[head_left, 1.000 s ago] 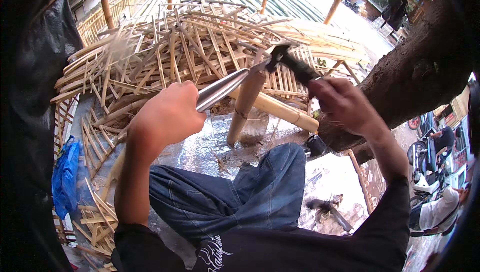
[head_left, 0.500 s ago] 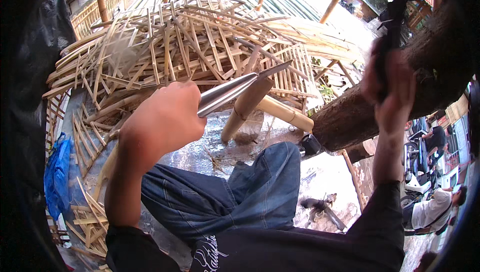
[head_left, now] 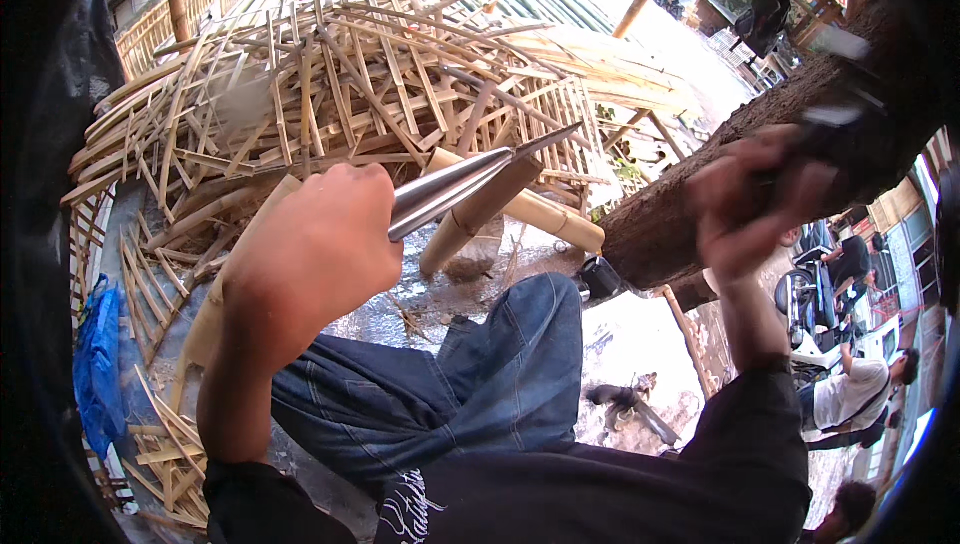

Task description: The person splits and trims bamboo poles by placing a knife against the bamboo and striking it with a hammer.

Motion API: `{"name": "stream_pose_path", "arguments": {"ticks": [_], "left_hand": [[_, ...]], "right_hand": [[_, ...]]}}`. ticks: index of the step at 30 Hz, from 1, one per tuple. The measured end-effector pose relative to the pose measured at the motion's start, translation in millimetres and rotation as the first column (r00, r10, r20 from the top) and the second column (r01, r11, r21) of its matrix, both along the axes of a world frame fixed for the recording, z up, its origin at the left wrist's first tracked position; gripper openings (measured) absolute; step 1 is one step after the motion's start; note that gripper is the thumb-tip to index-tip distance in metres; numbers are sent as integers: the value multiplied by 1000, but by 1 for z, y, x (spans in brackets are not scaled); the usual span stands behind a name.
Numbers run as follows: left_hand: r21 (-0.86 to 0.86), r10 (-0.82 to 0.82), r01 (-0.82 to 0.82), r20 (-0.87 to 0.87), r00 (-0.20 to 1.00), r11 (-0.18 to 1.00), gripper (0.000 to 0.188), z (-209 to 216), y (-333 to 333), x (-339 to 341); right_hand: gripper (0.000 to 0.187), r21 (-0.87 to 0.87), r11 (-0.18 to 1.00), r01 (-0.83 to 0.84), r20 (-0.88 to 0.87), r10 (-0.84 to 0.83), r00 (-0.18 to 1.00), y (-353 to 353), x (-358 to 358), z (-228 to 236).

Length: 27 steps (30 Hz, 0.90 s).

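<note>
My left hand (head_left: pixel 315 254) is closed around the near end of a long steel blade (head_left: pixel 450 189), bright along most of its length and dark at its pointed tip. The blade lies across the upper end of a slanted bamboo tube (head_left: pixel 465 229), which stands on the ground ahead of my knees. Behind that tube, a thicker bamboo pole (head_left: pixel 555 222) slopes down to the right. My right hand (head_left: pixel 755 194) is raised at the right, fingers curled around a dark tool (head_left: pixel 850 134). Motion blur hides that tool's kind.
A thick trunk (head_left: pixel 720 184) runs diagonally at the right. Split bamboo strips (head_left: pixel 370 74) form a tall heap ahead. A blue plastic sheet (head_left: pixel 98 369) lies left. A black object (head_left: pixel 600 279) sits by my knee, and a dark tool (head_left: pixel 635 412) lies right. People and motorbikes (head_left: pixel 800 299) are beyond.
My right hand has swung down and outward to the right with the dark tool. My left hand still holds the blade at the bamboo's top. The whole view has shifted slightly.
</note>
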<state>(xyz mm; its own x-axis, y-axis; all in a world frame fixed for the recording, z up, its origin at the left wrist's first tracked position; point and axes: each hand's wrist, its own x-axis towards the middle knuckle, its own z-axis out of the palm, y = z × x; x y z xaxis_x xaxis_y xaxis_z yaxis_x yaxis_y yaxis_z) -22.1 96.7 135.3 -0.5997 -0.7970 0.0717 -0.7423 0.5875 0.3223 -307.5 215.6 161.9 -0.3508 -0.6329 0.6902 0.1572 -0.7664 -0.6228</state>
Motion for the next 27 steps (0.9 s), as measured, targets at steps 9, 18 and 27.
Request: {"name": "stream_pose_path", "arguments": {"ticks": [9, 18, 27], "left_hand": [[43, 13, -14, 6, 1000, 999, 26, -3, 0, 1], [49, 32, -33, 14, 999, 998, 28, -11, -3, -1], [53, 1, -4, 59, 998, 999, 27, -8, -15, -1]], "right_hand": [[33, -210, 968, 136, -773, -250, 583, 15, -11, 45], [42, 500, 727, 470, -627, -70, 776, 15, -1, 23], [43, 654, 598, 464, -674, 182, 716, -7, 2, -34]]}}
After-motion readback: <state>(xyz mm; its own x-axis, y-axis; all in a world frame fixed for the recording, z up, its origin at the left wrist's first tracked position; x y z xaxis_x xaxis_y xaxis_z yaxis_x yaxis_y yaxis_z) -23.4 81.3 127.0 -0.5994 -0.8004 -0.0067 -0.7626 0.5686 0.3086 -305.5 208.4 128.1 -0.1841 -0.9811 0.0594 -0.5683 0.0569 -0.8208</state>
